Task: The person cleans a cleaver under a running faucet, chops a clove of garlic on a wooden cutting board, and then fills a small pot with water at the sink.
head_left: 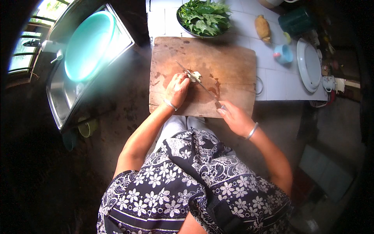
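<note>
A wooden cutting board with damp patches lies before me. My right hand grips the handle of a kitchen knife, whose blade slants up and left across the board. Beside the blade, my left hand has its fingers curled down on a small pale piece of food that looks like garlic; the fingers partly hide it. Sliced pale pieces lie against the blade just right of those fingertips. Beyond the board's far edge stands a bowl heaped with green leaves.
On the white tiled counter to the right are a yellowish-brown lumpy object, a light blue cup and a large white enamel tray. At left, a turquoise basin rests on a steel sink.
</note>
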`<move>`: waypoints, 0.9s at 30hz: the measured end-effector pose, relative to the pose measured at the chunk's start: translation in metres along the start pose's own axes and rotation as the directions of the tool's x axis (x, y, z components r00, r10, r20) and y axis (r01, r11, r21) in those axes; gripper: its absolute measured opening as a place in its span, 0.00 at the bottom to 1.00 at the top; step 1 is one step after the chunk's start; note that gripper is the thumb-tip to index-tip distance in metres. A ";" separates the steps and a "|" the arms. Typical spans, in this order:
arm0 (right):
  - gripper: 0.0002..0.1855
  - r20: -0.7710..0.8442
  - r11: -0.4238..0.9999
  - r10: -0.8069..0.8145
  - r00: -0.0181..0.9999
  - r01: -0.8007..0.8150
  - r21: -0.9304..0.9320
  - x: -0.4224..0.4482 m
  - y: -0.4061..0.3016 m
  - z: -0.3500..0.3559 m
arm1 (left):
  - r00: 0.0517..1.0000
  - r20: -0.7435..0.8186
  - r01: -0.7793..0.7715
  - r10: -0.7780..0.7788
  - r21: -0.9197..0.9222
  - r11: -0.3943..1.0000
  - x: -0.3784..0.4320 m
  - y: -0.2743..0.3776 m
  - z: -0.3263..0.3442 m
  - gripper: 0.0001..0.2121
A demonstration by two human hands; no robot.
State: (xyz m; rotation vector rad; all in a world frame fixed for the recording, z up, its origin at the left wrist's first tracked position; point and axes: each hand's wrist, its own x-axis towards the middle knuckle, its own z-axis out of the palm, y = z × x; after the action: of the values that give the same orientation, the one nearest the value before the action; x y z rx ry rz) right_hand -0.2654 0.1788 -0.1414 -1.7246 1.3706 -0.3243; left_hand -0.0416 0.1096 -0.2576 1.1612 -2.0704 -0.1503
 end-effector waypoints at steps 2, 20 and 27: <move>0.17 0.006 1.000 -0.016 1.000 0.016 0.006 0.000 -0.001 0.000 | 1.000 0.007 0.005 -0.005 -0.013 1.000 0.000 -0.003 0.000 0.03; 0.16 0.024 0.996 0.059 0.998 -0.061 0.071 0.008 0.010 0.008 | 0.998 0.049 0.050 -0.046 -0.086 0.995 0.000 0.006 -0.012 0.08; 0.16 0.013 0.994 0.059 0.998 -0.060 0.091 0.001 -0.005 -0.004 | 0.981 0.096 0.180 -0.168 -0.137 0.974 -0.018 0.002 -0.023 0.13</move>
State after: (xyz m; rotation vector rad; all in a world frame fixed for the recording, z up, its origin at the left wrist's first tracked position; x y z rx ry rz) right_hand -0.2642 0.1763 -0.1354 -1.6054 1.3762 -0.3397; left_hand -0.0224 0.1302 -0.2501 1.2635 -1.9908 -0.4340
